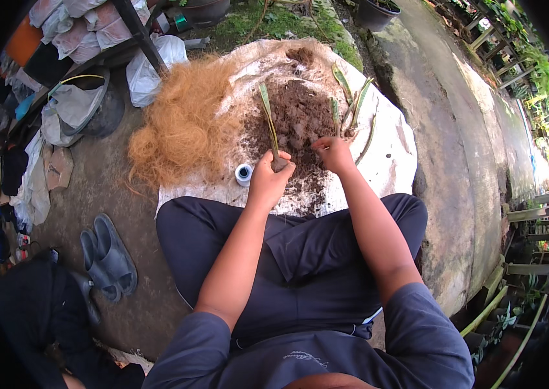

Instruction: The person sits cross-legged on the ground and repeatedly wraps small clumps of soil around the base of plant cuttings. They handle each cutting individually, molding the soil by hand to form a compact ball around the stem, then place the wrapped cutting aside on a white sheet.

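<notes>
My left hand (271, 179) grips the soil-covered base of a snake plant cutting (268, 109), whose leaf points up and away from me. To its right, my right hand (333, 152) hovers at the edge of a heap of dark soil (296, 114); whether its fingers hold a bit of soil cannot be told. More long-leaved snake plants (359, 102) lie just beyond that hand, on a white woven sack sheet (391, 146). A white spool (243, 174) of what looks like dark thread stands left of my left hand. Orange-brown coconut fibre (184, 126) is piled on the left.
Grey rubber sandals (111, 257) rest on the concrete floor at left. Behind them are a black bucket (104, 109) and a white plastic bag (150, 68). Another person in dark clothes (36, 311) is at lower left. Plant pots (376, 14) stand beyond the sheet.
</notes>
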The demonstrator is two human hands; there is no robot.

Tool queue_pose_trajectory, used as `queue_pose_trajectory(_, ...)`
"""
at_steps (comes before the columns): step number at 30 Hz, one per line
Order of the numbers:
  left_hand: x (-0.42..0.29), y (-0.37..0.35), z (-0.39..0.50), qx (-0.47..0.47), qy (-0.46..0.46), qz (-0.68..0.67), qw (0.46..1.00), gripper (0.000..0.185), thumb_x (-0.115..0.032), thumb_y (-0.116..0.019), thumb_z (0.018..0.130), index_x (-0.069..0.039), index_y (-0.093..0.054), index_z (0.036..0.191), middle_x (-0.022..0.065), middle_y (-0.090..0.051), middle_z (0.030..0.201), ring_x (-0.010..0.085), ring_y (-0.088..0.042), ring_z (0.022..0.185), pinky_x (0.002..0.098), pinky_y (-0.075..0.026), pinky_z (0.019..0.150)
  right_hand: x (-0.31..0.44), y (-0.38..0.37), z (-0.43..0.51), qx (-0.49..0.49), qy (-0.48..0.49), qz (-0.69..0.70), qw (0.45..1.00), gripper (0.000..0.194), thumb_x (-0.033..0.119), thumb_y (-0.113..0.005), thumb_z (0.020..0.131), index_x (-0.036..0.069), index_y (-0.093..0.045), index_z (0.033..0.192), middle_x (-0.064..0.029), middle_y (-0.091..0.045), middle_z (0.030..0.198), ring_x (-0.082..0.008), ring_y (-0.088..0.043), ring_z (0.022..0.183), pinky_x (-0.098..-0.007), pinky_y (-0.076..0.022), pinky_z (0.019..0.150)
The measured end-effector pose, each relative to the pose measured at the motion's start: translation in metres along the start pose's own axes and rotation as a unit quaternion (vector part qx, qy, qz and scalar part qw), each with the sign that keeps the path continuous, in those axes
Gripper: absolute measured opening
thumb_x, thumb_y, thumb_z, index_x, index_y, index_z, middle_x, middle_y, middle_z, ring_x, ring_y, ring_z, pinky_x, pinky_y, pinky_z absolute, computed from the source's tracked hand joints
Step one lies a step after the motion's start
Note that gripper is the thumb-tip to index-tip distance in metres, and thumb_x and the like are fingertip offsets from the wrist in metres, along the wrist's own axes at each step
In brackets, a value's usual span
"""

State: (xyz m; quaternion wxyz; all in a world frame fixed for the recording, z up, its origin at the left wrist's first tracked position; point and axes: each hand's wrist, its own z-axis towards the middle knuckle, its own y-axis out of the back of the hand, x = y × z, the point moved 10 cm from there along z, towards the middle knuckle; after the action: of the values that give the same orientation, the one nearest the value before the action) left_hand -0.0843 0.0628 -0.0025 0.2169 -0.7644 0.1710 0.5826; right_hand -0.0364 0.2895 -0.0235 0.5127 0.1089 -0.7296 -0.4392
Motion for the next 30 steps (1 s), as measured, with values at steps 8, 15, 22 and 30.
queue_pose_trajectory(8,0.012,-0.002,0.007,-0.010,0.017,0.001,1.000,0.018,-0.011,-0.073,0.092,-0.007,-0.063,0.105,0.0003,-0.063,0.085,0.0077,-0.056,0.064,0.0269,-0.046,0.058,0.017,-0.025,0.000,0.001,0.076,-0.127,0.989,0.038,-0.006,-0.065,0.079,0.015,-0.081,0.106,-0.0184,-0.067,0.106,-0.0377,-0.070,0.101,-0.0442,-0.0567,0.092)
queue_pose_trajectory(15,0.020,-0.006,0.010,0.008,0.034,0.023,0.999,0.018,-0.005,-0.073,0.093,-0.005,-0.063,0.108,0.0014,-0.063,0.091,0.0097,-0.064,0.075,0.0253,-0.049,0.061,0.015,-0.040,-0.004,0.004,0.078,-0.184,0.980,0.030,-0.001,-0.060,0.091,0.014,-0.075,0.111,-0.0175,-0.057,0.118,-0.0361,-0.066,0.112,-0.0470,-0.0568,0.093)
queue_pose_trajectory(22,0.017,0.002,0.004,-0.010,0.045,0.024,0.999,0.018,-0.006,-0.073,0.093,-0.005,-0.063,0.109,0.0015,-0.064,0.090,0.0098,-0.065,0.075,0.0253,-0.050,0.062,0.008,0.007,-0.005,-0.096,0.044,0.031,0.994,0.019,0.002,-0.076,0.087,0.007,-0.071,0.105,-0.0140,-0.066,0.106,-0.0304,-0.067,0.096,-0.0415,-0.0549,0.084)
queue_pose_trajectory(30,0.015,-0.002,0.004,0.001,0.047,-0.033,0.998,0.018,-0.007,-0.073,0.094,-0.007,-0.064,0.110,0.0015,-0.066,0.089,0.0104,-0.066,0.075,0.0255,-0.051,0.062,-0.008,0.013,-0.008,-0.055,-0.080,0.561,0.822,0.016,0.013,-0.059,0.108,0.003,-0.066,0.119,-0.0034,-0.071,0.107,-0.0117,-0.065,0.087,-0.0274,-0.0500,0.079)
